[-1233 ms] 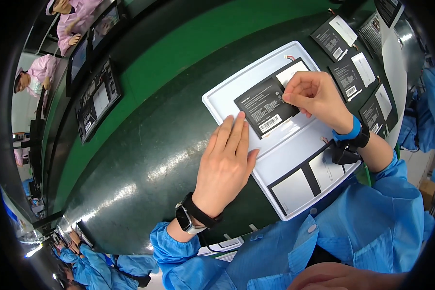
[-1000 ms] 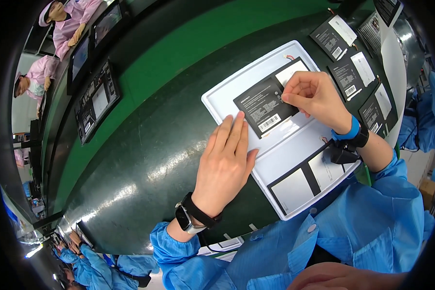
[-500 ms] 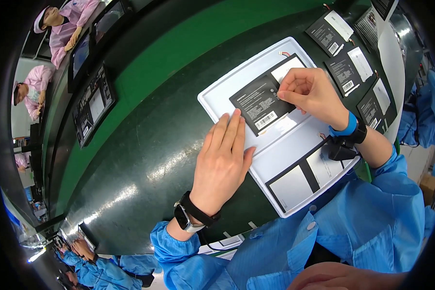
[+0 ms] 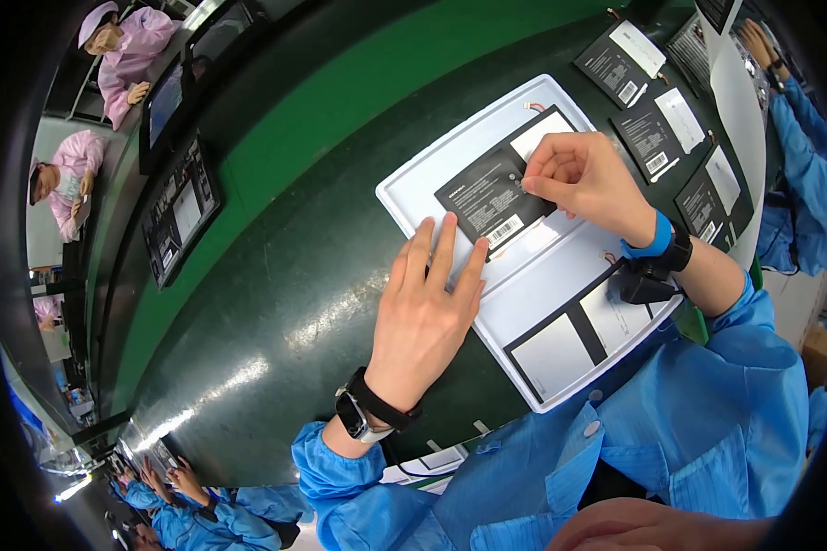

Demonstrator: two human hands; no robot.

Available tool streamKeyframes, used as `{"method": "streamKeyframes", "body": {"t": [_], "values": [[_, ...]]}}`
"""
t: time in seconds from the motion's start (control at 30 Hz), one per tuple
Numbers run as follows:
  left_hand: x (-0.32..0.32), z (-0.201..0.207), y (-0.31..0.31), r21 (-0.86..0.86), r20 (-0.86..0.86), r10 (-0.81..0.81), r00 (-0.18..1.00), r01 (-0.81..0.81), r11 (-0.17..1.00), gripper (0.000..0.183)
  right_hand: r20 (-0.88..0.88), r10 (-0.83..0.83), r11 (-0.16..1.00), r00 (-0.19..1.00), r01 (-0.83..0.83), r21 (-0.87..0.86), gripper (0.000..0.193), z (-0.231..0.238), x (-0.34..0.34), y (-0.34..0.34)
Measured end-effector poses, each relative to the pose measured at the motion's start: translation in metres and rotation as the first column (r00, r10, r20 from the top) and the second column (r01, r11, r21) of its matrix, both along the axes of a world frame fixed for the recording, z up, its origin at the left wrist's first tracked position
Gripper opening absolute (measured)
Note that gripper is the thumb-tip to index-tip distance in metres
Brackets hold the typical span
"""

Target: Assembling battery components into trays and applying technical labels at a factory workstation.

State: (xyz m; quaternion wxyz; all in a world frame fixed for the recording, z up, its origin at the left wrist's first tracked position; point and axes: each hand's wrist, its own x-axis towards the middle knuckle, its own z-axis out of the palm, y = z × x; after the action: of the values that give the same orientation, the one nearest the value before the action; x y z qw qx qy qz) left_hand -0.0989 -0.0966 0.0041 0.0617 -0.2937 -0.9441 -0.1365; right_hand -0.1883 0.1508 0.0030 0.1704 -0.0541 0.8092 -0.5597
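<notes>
Left hand: Palm down, and the left hand [image 4: 423,321] has its fingers spread wide, tips right at the near-left edge of the black battery pack; whether they press or merely rest, I can't tell. The thumb is largely tucked out of sight.
Right hand: Over on the other side, the right hand [image 4: 593,184] has thumb and forefinger pinched narrow above the middle of the pack; anything caught between them is too small to make out.
Battery pack: There it lies, the black battery pack [image 4: 482,197], label up in the far compartment of the white tray [image 4: 402,188], its pale end panel partly covered by the right hand, the red-and-white lead [image 4: 535,106] poking out beyond it.
Near compartment: A second pack [image 4: 553,354] here, pale panels up, its right end hidden under the black wrist device [image 4: 648,285] below the blue wristband [image 4: 650,237].
Right of the tray: Three more on the bench [image 4: 322,248], the top pack [image 4: 611,66], the middle pack [image 4: 651,138] and the lower pack [image 4: 701,204], small print blurred.
Far left: An open device [image 4: 182,216], its inner parts hard to distinguish; two people in pink, bent by the lens, partly blocked by dark screens.
</notes>
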Motion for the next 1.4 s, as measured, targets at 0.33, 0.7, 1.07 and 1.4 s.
{"method": "streamKeyframes", "body": {"t": [0.33, 0.7, 1.07, 1.4], "values": [[0.001, 0.003, 0.002, -0.01, -0.028, -0.032, 0.999, 0.031, 0.999, 0.046, -0.324, 0.084, 0.946, 0.942, 0.027, 0.323, 0.015, 0.012, 0.003, -0.005], [0.009, 0.002, 0.007, -0.103, -0.142, -0.099, 0.985, 0.084, 0.991, 0.04, -0.547, 0.764, 0.644, 0.342, -0.377, 0.665, 0.047, 0.009, 0.016, -0.024], [0.012, 0.002, 0.011, -0.076, -0.13, -0.066, 0.989, 0.057, 0.996, 0.041, -0.436, 0.824, 0.534, 0.361, -0.238, 0.812, 0.074, 0.0, 0.007, -0.021], [0.01, 0.002, 0.014, -0.087, -0.15, -0.066, 0.986, 0.054, 0.995, 0.046, -0.409, 0.821, 0.537, 0.399, -0.297, 0.789, 0.079, 0.025, 0.032, -0.004]]}}
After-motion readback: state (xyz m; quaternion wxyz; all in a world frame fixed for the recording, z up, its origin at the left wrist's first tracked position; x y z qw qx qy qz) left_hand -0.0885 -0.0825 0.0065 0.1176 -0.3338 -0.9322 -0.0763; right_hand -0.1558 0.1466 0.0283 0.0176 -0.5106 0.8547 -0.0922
